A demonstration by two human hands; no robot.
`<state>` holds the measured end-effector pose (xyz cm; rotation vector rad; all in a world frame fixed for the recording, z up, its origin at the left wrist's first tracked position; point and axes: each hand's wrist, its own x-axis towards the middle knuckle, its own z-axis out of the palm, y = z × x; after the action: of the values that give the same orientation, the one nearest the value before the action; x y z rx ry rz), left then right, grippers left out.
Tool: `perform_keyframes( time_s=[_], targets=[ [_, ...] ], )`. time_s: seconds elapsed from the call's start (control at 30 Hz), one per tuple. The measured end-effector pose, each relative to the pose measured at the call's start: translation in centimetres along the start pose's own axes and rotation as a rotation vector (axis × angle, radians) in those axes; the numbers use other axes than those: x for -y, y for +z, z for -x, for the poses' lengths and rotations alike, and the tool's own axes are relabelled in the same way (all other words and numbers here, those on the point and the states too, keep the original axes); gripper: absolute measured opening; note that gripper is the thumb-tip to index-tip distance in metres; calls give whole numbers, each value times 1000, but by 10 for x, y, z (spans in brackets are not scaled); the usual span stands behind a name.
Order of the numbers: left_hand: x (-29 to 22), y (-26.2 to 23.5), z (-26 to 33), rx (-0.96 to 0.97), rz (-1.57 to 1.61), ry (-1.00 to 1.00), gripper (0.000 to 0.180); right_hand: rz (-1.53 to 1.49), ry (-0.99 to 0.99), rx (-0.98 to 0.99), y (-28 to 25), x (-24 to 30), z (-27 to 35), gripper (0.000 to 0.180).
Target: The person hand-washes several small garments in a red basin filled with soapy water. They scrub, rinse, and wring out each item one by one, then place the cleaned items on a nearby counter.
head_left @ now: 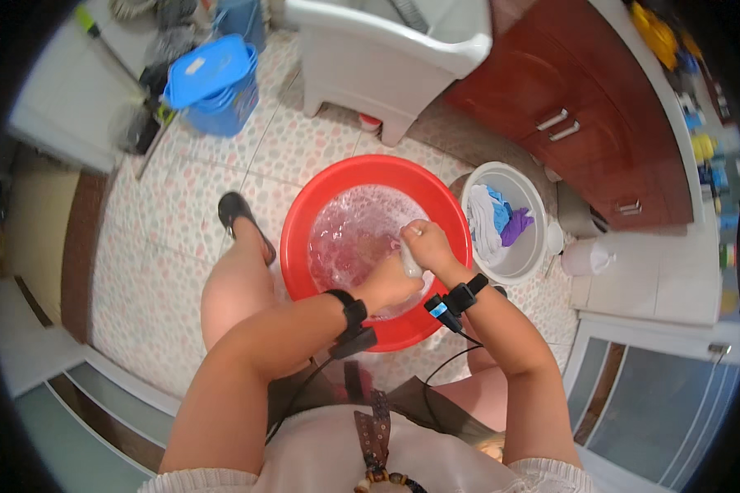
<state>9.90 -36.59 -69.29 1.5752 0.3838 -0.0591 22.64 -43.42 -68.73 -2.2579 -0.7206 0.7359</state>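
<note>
A wide red basin (298,246) on the floor holds sudsy, pinkish-looking water (349,230). Over its right half, a bunched wet white cloth (409,261) is stretched between my hands; its full shape is hidden. My left hand (388,285) grips the lower end with closed fingers. At the upper end, my right hand (427,244) is closed around the fabric. Both wrists carry black straps, and the right one also has a small device with a lit blue face.
Right of the basin stands a pale tub (536,255) with white, blue and purple laundry (501,215). Ahead are a white washing sink (386,62) and red-brown cabinets (567,90). A lidded blue bucket (214,86) sits far left. Cables hang from my wrists.
</note>
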Motion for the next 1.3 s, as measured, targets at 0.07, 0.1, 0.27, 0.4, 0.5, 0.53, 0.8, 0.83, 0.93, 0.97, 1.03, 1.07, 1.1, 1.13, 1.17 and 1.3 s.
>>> perform_keyframes(
  time_s=[0.07,0.1,0.27,0.4,0.5,0.53,0.8,0.83,0.93,0.97,1.03,1.07,1.1,1.13,1.17,1.3],
  targets=[
    [11,5,-9,-54,-48,-68,38,101,21,-65,7,5,-3,25],
    [16,7,-12,-68,-77,-106,37,139,10,-106,10,7,-4,24],
    [35,6,-13,-78,-235,-171,47,341,-2,-117,28,14,-2,22],
    [18,-6,-10,-107,-394,-114,60,224,-19,-117,15,-2,-3,31],
    [-7,-14,-8,-130,-535,12,73,130,-8,-107,-22,-18,1,55],
    [-15,-14,-6,-183,-535,85,74,71,-8,-137,-33,-20,1,61],
    [-50,-9,-5,-300,123,259,68,-752,331,271,-98,2,58,88],
    [-53,-9,-7,-241,329,122,65,-745,256,331,-96,2,63,87],
    [-55,-22,-14,-169,957,32,45,-893,334,385,-80,-6,75,84],
    [-55,-28,-14,-106,1187,-17,41,-980,406,390,-73,-10,81,84],
    [-52,-36,-16,-227,1170,-30,31,-1251,169,503,-53,-9,92,82],
    [-50,-41,-16,-288,1169,-77,30,-1183,148,526,-46,-6,99,82],
    [-49,-46,-22,-282,1178,-40,29,-1108,136,523,-43,1,105,82],
    [-46,-48,-20,-330,1213,-44,30,-945,109,471,-41,11,109,82],
    [-46,-61,-26,-245,1293,-155,29,-760,107,396,-44,23,109,82],
    [-46,-68,-19,-331,1221,-239,31,-454,18,68,-102,81,135,57]
  ],
)
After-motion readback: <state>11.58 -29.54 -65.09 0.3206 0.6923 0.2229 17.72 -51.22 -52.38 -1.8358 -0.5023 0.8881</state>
